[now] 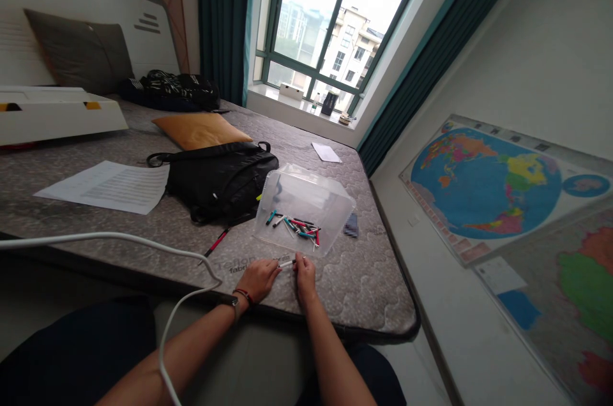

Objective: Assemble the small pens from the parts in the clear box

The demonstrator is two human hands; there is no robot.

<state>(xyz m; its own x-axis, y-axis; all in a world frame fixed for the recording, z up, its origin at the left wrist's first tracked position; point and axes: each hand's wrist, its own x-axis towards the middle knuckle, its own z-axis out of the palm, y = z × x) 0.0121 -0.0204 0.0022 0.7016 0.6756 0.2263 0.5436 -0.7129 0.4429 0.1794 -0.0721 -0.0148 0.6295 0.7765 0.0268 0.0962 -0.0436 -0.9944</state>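
A thin white pen (287,263) with a dark end near the right stretches between my two hands, just above the mattress (368,272). My left hand (259,279) pinches its left end, fingers closed. The fingertips of my right hand (305,278) close round its dark right end. Beyond my hands sits a clear plastic box (330,198), its open side facing me. Several pens (299,227) in red, teal, black and white lie loose inside it. Whether the pen in my hands is in one piece or two is too small to tell.
A black backpack (223,179) lies left of the box, with a paper sheet (110,186) farther left. A white cable (143,237) crosses the near left side. A dark pixelated item (351,225) lies right of the box. An orange cushion (201,130) rests behind the backpack.
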